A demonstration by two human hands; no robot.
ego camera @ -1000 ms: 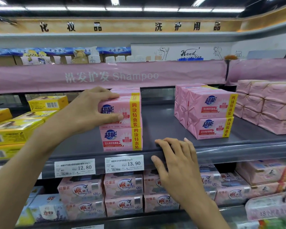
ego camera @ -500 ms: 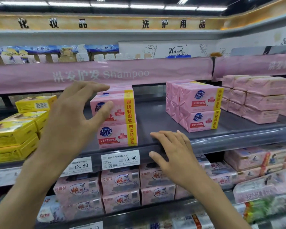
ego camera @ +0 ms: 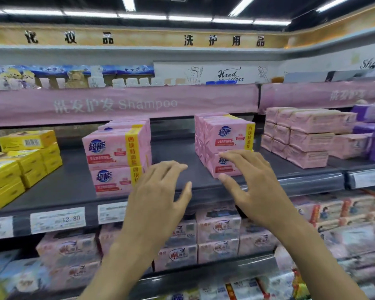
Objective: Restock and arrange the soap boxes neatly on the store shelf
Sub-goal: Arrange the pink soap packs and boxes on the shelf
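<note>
While my left hand [ego camera: 158,195] and right hand [ego camera: 254,188] hover spread, holding nothing, glossy pink rectangular 超能 soap boxes [ego camera: 115,156] sit stacked on the dark grey shelf [ego camera: 69,187]; second stack [ego camera: 227,135] behind right fingertips. Pink banner [ego camera: 147,103] reads "Shampoo", price tag [ego camera: 57,219] "12.80".

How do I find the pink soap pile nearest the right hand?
Look under the pink Shampoo banner, on the dark grey shelf. A left pile and a right pile of pink blue-logo boxes stand there. Yours is the right one, with the right hand in front of its lower box; the packs beside it are plain pink.
</note>
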